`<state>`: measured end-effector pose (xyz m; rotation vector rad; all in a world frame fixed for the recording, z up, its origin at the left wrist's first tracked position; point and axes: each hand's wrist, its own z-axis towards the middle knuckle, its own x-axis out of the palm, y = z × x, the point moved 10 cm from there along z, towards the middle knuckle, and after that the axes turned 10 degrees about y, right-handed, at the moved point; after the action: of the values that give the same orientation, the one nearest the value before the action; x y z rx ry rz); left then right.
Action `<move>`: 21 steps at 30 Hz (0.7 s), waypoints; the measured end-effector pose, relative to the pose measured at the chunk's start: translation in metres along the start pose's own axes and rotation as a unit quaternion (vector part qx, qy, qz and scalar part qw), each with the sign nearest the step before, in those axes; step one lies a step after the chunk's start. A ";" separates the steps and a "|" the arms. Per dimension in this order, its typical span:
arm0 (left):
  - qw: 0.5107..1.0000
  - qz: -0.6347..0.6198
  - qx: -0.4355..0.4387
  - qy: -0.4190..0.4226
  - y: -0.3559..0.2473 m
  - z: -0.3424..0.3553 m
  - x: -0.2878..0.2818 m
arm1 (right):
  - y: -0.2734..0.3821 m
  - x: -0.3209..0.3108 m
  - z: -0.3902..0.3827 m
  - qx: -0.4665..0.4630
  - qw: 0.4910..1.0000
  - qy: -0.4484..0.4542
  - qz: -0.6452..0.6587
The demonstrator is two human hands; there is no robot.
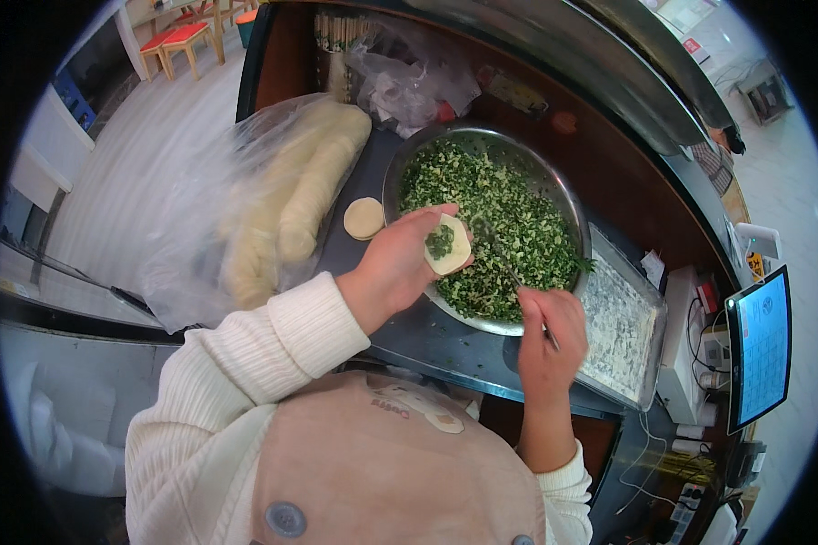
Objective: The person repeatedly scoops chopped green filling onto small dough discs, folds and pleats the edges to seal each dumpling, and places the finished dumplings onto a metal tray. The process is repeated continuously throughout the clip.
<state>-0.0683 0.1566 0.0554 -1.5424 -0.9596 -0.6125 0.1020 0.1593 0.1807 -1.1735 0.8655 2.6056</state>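
Note:
On my left hand (398, 259) lies a round, pale dumpling wrapper (460, 252), held by the fingers near the bowl's front left rim. A small dab of green filling sits in its middle. My right hand (552, 338) is closed round the handle of a metal spoon (509, 265), whose far end reaches into the chopped green filling (518, 213). That filling, flecked with pale yellow bits, fills a wide steel bowl (574, 213). Left of the bowl, a short stack of wrappers (364, 219) rests on the dark counter (409, 350).
Long rolls of stacked wrappers (314, 195) lie in a clear plastic bag (186, 218) at the left. A flour-dusted metal tray (623, 318) stands right of the bowl, with a monitor (760, 350) beyond. Chopsticks (341, 32) and crumpled plastic bags (413, 77) are at the back.

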 end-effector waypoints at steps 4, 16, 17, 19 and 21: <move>0.997 -0.022 -0.031 0.060 0.006 -0.009 0.018 | -0.007 0.035 0.015 0.000 0.997 0.061 -0.051; 0.978 0.084 -0.034 0.186 0.010 -0.048 0.065 | 0.053 0.004 0.016 -0.184 0.981 -0.027 -0.051; 0.979 0.073 -0.025 0.187 0.008 -0.053 0.068 | 0.049 0.002 0.020 -0.153 0.987 -0.032 -0.043; 0.978 0.049 0.002 0.202 0.003 -0.063 0.076 | 0.049 0.000 0.023 -0.129 0.991 -0.042 -0.012; 0.980 0.028 -0.005 0.196 0.001 -0.070 0.077 | 0.049 -0.001 0.024 -0.104 0.993 -0.046 0.009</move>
<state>-0.0178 0.1075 0.1317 -1.3836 -0.6121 -0.8429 0.0696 0.1323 0.2156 -1.0851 0.6005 2.7946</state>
